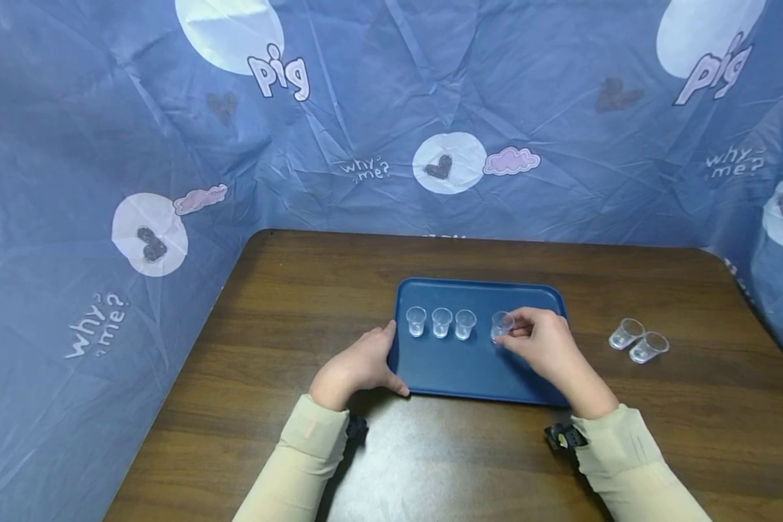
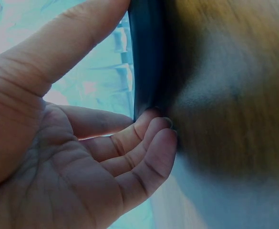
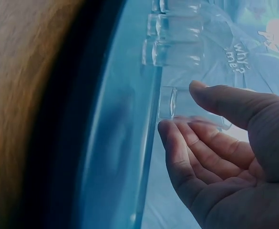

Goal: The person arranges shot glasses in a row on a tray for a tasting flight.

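Fingers of the right hand [image 1: 548, 349] grasp a clear cup [image 1: 499, 326] by its sides in the head view, probably for an upright hold over the tray [image 1: 457, 371], right of three lined-up cups [image 1: 441, 323]; two other cups [image 1: 626, 334] sit on the worktop [image 1: 307, 290]. In the left wrist view, the left hand [image 2: 72, 152] rests relaxed fingers against the tray's edge, seemingly to steady it. In the right wrist view, whether the cup's base touches the tray is unclear.

Three cups [image 1: 441, 323] are blocking the back left of the tray [image 1: 457, 375]; the left hand [image 1: 360, 362] is barring its left edge, the right hand [image 1: 547, 344] and held cup [image 1: 499, 328] its right. Its front middle is leaving room.
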`<action>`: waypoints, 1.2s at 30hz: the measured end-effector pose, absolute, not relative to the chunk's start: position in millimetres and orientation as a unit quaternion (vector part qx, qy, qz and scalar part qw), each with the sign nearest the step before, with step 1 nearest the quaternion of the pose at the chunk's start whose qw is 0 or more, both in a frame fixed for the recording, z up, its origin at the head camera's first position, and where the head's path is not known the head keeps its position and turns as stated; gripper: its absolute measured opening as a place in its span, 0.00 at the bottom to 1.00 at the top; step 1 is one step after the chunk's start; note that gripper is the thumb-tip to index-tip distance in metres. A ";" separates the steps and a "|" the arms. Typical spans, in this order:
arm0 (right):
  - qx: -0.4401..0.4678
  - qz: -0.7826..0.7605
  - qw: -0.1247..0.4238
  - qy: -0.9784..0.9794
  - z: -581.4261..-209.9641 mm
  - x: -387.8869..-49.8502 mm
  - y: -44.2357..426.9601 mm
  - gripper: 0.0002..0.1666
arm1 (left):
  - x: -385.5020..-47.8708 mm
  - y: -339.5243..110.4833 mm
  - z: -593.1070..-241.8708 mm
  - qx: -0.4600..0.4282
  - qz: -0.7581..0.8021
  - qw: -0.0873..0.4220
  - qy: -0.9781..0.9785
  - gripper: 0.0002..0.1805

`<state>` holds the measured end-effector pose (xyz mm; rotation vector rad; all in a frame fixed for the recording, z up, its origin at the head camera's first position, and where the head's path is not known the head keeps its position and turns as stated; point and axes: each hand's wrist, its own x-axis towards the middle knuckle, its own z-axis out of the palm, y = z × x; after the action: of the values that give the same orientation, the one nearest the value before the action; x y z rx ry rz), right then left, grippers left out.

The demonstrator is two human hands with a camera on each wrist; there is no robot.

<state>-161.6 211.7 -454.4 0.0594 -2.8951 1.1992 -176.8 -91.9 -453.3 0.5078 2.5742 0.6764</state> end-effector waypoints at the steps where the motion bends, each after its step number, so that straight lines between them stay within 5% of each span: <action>1: 0.019 0.383 0.005 -0.924 -455.9 -162.5 210.5 0.16 | -176.7 -91.8 -453.4 0.183 0.244 0.215 0.928 0.69; 36: 0.005 0.371 -0.042 -0.928 -463.3 -171.9 195.5 0.16 | -175.8 -92.4 -452.2 0.194 0.240 0.213 0.927 0.68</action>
<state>-171.9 195.5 -463.3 0.0175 -2.9952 1.1984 -175.8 -92.4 -452.2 0.5374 2.5743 0.6668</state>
